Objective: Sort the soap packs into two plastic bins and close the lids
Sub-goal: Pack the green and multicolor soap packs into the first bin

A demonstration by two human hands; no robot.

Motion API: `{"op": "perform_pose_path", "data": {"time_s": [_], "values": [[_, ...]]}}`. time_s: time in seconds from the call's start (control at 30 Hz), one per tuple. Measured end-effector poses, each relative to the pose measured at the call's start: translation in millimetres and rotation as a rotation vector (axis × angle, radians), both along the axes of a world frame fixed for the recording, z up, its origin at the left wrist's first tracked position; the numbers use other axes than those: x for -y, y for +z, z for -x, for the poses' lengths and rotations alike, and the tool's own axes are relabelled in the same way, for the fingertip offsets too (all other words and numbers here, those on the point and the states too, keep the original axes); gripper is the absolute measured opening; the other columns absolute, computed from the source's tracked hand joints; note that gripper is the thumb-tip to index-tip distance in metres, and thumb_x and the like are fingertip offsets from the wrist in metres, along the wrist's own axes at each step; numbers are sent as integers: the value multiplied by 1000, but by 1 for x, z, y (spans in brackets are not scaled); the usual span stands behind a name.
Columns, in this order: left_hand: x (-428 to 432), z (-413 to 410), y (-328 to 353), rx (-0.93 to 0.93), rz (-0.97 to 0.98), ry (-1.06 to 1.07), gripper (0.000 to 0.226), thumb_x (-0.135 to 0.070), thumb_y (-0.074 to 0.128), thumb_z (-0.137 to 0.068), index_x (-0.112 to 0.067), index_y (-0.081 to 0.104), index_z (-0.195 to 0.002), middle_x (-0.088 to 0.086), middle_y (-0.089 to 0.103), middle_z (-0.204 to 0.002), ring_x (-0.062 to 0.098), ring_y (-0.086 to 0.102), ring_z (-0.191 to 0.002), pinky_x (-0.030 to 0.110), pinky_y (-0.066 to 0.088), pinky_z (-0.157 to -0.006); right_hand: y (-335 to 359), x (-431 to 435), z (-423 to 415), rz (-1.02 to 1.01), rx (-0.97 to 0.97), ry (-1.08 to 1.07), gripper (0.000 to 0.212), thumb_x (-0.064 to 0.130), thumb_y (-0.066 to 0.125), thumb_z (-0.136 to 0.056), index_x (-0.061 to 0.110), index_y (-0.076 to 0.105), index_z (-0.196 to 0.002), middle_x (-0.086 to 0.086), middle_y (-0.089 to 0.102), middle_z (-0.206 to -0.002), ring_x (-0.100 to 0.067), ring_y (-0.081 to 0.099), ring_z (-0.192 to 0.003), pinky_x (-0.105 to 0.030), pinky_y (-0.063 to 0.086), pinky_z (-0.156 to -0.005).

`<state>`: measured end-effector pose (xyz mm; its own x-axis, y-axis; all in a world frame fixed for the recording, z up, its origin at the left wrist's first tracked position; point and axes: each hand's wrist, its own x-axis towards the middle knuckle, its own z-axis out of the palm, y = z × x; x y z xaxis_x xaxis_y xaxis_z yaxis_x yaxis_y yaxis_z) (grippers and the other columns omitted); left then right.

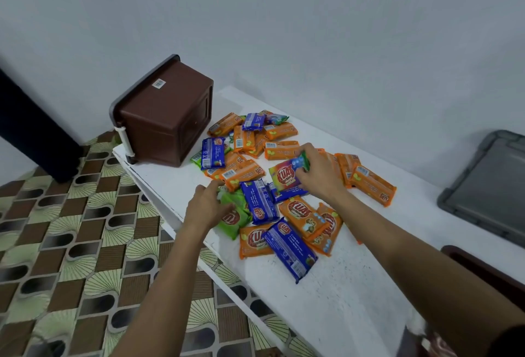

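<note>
Several soap packs in orange [281, 149], blue [289, 248] and green lie scattered over the white table [355, 294]. A brown plastic bin [167, 118] lies tipped on its side at the table's far left corner. My left hand [206, 206] rests on a green pack [234, 218] at the near left of the pile, fingers curled on its edge. My right hand [318, 173] pinches a multicoloured pack [284, 174] in the middle of the pile.
A grey lid [488, 186] lies at the table's right edge. A dark brown bin rim [483, 268] shows at the lower right. Patterned brown and green floor lies left of the table. A white wall stands behind.
</note>
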<state>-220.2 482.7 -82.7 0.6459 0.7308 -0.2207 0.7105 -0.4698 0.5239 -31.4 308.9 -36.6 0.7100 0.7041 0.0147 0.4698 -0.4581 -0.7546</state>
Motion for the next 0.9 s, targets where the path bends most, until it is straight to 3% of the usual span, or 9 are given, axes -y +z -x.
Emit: {"op": "perform_pose_path", "data": {"time_s": [0.17, 0.27, 0.43, 0.6, 0.77, 0.9], "values": [[1, 1, 16, 85, 15, -66, 50, -22, 72, -83, -30, 50, -127, 14, 52, -123, 31, 56, -109, 48, 53, -88, -3, 17, 4, -71, -215, -31, 23, 5, 56, -95, 16, 46, -112, 6, 52, -102, -19, 63, -89, -49, 61, -66], [8, -1, 28, 192, 16, -88, 44, -14, 68, -86, -30, 52, -124, 10, 53, -131, 28, 55, -113, 47, 56, -84, -2, 26, 4, -104, -271, -35, 24, 4, 60, -93, 17, 46, -108, 1, 53, -109, -23, 65, -96, -47, 62, -66], [28, -3, 49, 370, 63, -106, 34, -21, 64, -91, -32, 55, -122, 10, 57, -121, 21, 57, -99, 34, 55, -70, 4, 45, 8, -203, -310, -92, 25, 9, 64, -92, 27, 48, -99, -5, 50, -128, -24, 61, -112, -41, 63, -67], [47, -7, 61, 539, 89, -39, 42, -26, 67, -90, -30, 53, -129, 0, 55, -116, 14, 57, -98, 20, 50, -63, 18, 75, 10, -251, -341, -125, 29, 11, 62, -94, 26, 49, -115, 3, 52, -117, -20, 64, -105, -40, 63, -68], [72, -23, 72, 708, 191, -1, 47, -29, 71, -87, -24, 55, -131, -2, 61, -118, 14, 58, -109, 44, 56, -86, 31, 106, 17, -332, -316, -122, 30, 13, 60, -96, 29, 55, -121, -4, 55, -124, -23, 63, -110, -43, 62, -71], [99, -40, 73, 774, 439, -14, 42, -28, 72, -86, -29, 57, -125, 10, 63, -120, 26, 66, -104, 45, 60, -77, 42, 141, 20, -388, -256, -164, 27, 16, 61, -96, 28, 62, -120, -2, 62, -120, -22, 65, -109, -43, 62, -73]]}}
